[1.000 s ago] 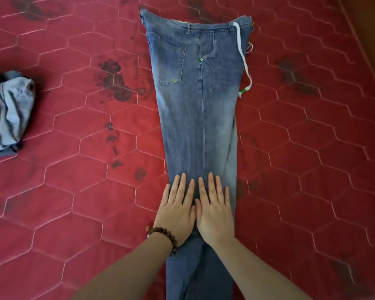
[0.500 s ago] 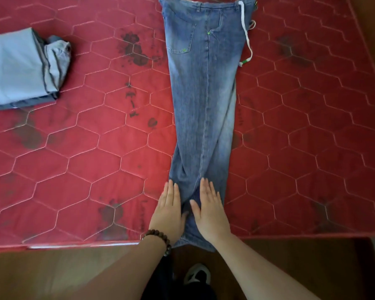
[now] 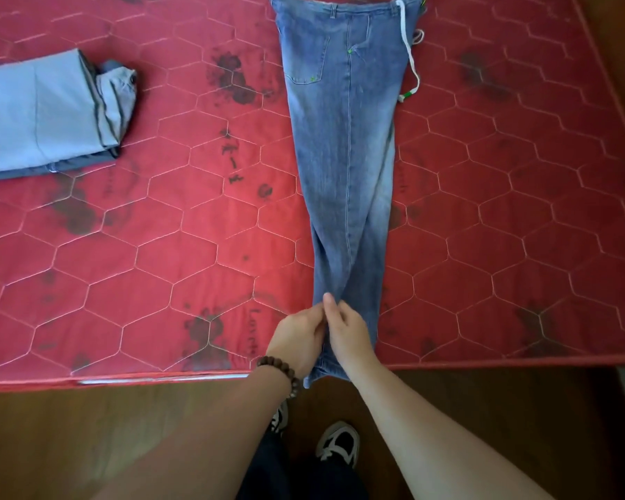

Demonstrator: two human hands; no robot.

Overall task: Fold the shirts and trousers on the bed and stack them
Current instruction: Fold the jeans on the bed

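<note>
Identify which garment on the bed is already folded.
The light grey-blue garment at left is folded; the blue jeans lie at full length, both hands at their hem.

single head view, looking steeply down and forward over bed edge (image 3: 159, 378); hands near, close below the lens; floor (image 3: 87, 445) fills bottom of frame.

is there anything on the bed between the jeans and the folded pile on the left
Nothing visible. The jeans lie lengthwise, both hands pinching the leg end near the bed's front edge. Between them and the folded pile at left is only bare red mattress with dark stains.
</note>
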